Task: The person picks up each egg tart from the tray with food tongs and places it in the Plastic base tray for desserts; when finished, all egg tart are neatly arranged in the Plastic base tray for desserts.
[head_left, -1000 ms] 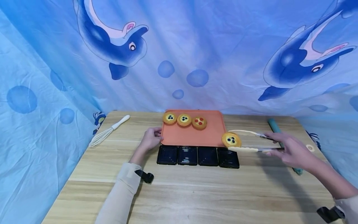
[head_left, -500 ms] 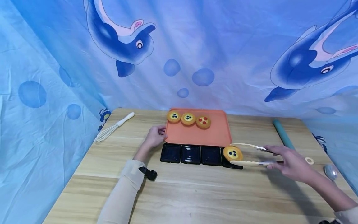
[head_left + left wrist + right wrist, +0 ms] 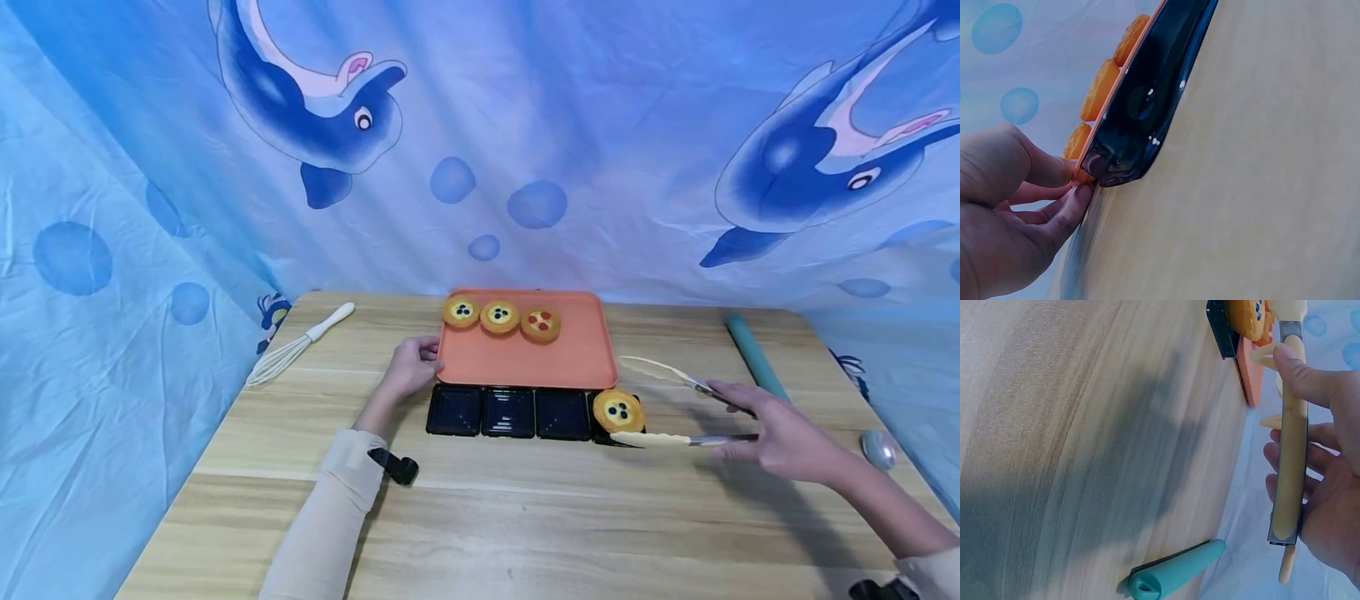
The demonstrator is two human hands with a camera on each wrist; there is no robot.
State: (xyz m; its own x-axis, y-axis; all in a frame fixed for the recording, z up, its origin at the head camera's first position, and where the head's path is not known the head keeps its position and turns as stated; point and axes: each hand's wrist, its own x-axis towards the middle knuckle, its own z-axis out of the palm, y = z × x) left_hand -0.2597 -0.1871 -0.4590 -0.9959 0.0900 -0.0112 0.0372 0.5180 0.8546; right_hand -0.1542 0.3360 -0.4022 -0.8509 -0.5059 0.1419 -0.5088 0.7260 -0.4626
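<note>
My left hand [image 3: 408, 367] pinches the left edge of an orange tray [image 3: 517, 362], thumb on top and fingers beneath in the left wrist view. Three tarts line the tray's back: two blueberry-topped [image 3: 461, 312] and one red-topped [image 3: 540, 325]. My right hand [image 3: 783, 433] grips a pair of tongs [image 3: 652, 438] with cream tips and metal arms. The tongs are spread apart; the lower tip is right at another blueberry-topped tart [image 3: 619, 412], the upper tip well away from it. That tart sits over the rightmost of several square black dishes [image 3: 562, 414], covering most of it.
On the wooden table [image 3: 480, 517], a whisk [image 3: 300, 346] lies at the left. A teal rolling pin [image 3: 753, 357] lies behind my right hand, and a shiny rounded metal object [image 3: 877, 450] sits by the right edge. A blue dolphin-print cloth [image 3: 622, 142] hangs behind.
My right hand has brought the blueberry-topped tart in the tongs from the tray's right corner toward me, onto the rightmost black dish. The tongs have spread and released it. The left hand stays put.
</note>
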